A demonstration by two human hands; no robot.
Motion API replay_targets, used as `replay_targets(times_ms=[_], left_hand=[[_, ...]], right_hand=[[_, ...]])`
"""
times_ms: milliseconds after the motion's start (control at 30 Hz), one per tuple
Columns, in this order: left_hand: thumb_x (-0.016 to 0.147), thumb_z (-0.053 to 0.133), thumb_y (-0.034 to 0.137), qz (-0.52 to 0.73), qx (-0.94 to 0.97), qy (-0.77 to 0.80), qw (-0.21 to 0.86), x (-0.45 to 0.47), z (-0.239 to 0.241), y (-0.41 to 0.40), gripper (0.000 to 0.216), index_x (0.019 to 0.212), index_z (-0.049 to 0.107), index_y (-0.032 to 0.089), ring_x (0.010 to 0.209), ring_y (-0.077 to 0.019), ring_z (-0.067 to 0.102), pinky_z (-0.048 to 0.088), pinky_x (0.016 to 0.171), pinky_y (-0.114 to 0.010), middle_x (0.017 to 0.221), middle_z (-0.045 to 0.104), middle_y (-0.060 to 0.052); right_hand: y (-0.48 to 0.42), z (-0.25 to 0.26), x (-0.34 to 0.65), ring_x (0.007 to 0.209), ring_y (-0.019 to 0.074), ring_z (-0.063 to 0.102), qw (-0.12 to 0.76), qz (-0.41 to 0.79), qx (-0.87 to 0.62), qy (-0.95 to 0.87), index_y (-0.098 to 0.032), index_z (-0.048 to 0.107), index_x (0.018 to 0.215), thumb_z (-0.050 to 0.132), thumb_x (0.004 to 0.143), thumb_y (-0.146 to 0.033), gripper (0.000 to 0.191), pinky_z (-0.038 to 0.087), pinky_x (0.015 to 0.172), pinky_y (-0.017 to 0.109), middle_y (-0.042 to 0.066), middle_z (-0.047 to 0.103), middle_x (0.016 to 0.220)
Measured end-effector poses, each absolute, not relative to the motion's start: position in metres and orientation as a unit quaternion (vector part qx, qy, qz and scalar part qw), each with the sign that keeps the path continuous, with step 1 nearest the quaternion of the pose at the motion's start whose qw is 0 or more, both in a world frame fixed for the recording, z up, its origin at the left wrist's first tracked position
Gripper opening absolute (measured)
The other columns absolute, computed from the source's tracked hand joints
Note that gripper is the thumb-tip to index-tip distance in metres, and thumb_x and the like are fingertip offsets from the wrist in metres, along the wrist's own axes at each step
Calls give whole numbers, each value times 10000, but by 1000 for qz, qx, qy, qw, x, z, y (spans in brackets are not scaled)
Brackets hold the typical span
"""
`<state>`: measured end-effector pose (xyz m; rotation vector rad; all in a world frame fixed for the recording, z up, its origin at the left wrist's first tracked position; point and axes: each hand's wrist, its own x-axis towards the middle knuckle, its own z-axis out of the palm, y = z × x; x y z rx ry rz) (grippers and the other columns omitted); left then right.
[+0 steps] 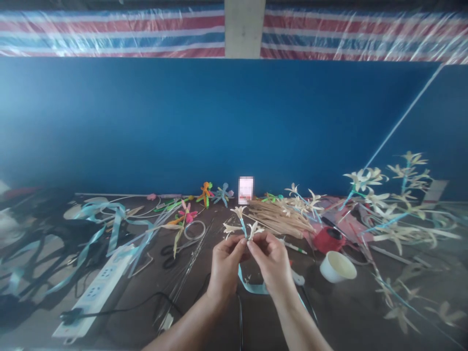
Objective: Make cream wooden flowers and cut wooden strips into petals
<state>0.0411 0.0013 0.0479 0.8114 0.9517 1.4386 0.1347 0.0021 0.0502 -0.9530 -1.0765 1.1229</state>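
My left hand (225,265) and my right hand (272,261) meet above the dark table, both pinching a small sprig of cream paper flowers (242,225) on a light blue stem. The flowers stand up just above my fingertips. A light blue ribbon (252,286) hangs down from the sprig between my wrists. Both hands are closed on the sprig.
A white power strip (98,287) and tangled blue ribbons (113,222) lie at left, with scissors (174,253) and a tape ring (195,229) near them. A bundle of tan strips (281,217), a red spool (329,239), a white cup (337,267) and finished flower branches (387,204) lie at right. A blue wall stands behind.
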Motion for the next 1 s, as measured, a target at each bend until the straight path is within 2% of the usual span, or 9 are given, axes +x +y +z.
replay_targets(times_ms=[300,500,1000], left_hand=[[660,624,261,608,348,408,585,42,44,1,164,742,634,120,640,-131,571,457,598,-234,688,624,-34],[673,613,277,608,350,420,576,42,41,2,175,766,627,129,629,-112,559,442,574,-207,693,618,-30],[643,636,260,611,321,407,598,43,46,-2,151,727,628,135,648,-121,561,446,595,-215,702,622,-22]], right_hand=[[2,47,139,602,131,531,601,479,-429,-475,-147,549,741,596,701,-262,130,447,555,237,17,580,650],[0,51,139,636,141,545,593,515,-411,-462,-147,565,759,565,726,-277,134,448,580,245,25,595,675],[3,43,137,582,132,528,599,466,-452,-470,-138,562,692,570,719,-301,165,432,529,231,20,579,613]])
